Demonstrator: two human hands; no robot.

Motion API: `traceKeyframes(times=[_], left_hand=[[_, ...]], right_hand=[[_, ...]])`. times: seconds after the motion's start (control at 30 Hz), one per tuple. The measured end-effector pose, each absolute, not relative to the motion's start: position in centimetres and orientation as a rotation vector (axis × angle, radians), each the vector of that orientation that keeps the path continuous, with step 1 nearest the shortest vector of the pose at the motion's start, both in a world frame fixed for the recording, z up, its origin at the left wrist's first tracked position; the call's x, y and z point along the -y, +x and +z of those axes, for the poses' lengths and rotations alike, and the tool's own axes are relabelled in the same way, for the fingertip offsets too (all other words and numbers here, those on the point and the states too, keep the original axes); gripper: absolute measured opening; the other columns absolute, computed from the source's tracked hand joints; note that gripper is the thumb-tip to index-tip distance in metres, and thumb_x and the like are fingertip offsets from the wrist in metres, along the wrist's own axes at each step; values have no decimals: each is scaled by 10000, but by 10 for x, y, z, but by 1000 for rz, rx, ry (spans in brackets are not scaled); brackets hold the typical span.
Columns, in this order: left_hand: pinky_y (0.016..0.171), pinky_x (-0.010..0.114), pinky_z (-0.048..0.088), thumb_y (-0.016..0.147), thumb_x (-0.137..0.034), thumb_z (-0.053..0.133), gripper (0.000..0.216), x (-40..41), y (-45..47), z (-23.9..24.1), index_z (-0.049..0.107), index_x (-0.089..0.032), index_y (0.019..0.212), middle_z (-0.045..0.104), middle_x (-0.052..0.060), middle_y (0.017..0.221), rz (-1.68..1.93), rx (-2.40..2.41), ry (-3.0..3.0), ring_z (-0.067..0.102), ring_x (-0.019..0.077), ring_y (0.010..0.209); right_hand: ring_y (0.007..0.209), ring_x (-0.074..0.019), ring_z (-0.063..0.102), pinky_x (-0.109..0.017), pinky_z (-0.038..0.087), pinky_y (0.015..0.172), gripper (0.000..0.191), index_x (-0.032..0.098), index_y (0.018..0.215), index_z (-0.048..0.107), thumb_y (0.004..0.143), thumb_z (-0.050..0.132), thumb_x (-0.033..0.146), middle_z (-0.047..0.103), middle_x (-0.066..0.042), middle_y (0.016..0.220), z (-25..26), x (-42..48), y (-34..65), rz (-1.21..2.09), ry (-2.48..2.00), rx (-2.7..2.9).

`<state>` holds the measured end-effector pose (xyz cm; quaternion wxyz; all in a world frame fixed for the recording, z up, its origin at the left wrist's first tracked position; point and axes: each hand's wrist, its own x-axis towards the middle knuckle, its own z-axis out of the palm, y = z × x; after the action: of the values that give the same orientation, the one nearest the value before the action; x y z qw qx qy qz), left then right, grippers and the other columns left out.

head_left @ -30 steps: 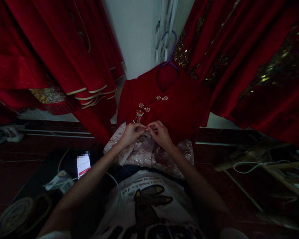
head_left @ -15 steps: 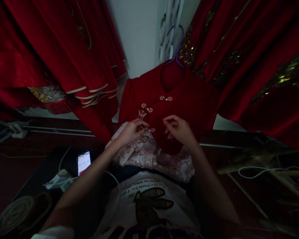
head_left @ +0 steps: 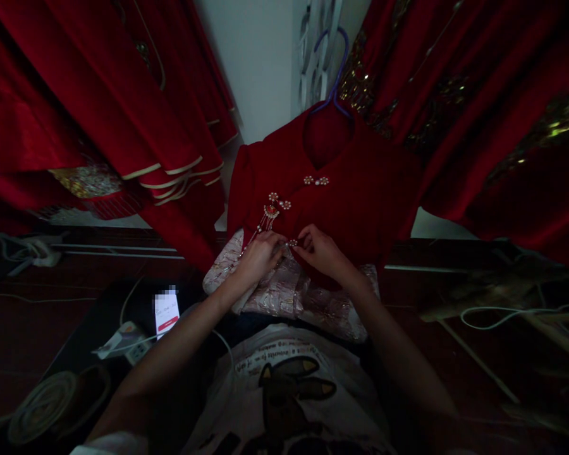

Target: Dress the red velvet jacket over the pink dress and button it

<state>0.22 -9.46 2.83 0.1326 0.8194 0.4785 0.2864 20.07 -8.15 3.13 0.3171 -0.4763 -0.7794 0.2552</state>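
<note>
A red jacket (head_left: 351,208) hangs on a purple hanger (head_left: 339,69), its lower part over my lap. Down its front run flower-shaped pearl frog buttons; one (head_left: 316,181) sits below the collar and another (head_left: 279,201) lower left, beside a red fan-shaped tassel pendant (head_left: 270,212). My left hand (head_left: 260,256) pinches the left end of the lowest frog button (head_left: 291,243). At that button's right end, the fingertips of my right hand (head_left: 323,253) are pinched together on it. Under both hands lies pale pink metallic brocade (head_left: 284,291).
Red garments with cream edging (head_left: 171,126) hang on the left, and red sequinned ones (head_left: 478,126) on the right. A lit phone (head_left: 165,313), a white power strip (head_left: 128,341) and a tape roll (head_left: 42,404) lie at lower left. Sticks and a pale cable (head_left: 493,316) are at right.
My right hand has moved left and down to the lowest frog button, closing the gap to my left hand. The left hand stays at the button, and more of the pendant's tassels show.
</note>
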Motion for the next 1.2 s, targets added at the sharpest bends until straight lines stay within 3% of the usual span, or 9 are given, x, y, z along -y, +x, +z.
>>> traceKeyframes(times=[0.17,0.37,0.5,0.83,1.2], left_hand=[[893,344,486,889,-146,573,106,93,2,22,613,-180,980,624,59,1002,889,-1387,2408,599,208,964],[877,320,481,874,-96,537,109,89,-1,20,596,-187,886,624,37,945,958,-1285,2340,608,186,938],[865,305,493,885,-108,528,150,89,1,18,579,-190,1000,643,36,977,996,-1255,2277,623,169,919],[857,309,498,920,-210,552,78,88,2,16,600,-182,974,631,50,980,1003,-1311,2286,618,174,912],[738,276,512,878,-241,615,73,88,1,10,627,-175,907,697,33,885,1075,-1319,2066,663,156,782]], right_hand=[[723,-142,564,-262,448,672,183,187,938,537,790,641,163,583,-17,849,18,78,191,591,-1251,2038],[732,-145,627,-261,483,701,112,195,845,578,769,648,152,660,-8,802,23,78,189,704,-1191,2015],[702,-143,661,-262,513,696,46,193,799,616,779,638,158,692,-8,759,26,78,190,807,-1184,1973],[713,-142,671,-262,533,680,129,197,841,579,770,686,209,685,-2,762,26,78,189,822,-1169,1924],[706,-143,663,-267,538,665,156,202,834,559,780,684,278,685,-8,776,24,81,189,823,-1132,1907]])
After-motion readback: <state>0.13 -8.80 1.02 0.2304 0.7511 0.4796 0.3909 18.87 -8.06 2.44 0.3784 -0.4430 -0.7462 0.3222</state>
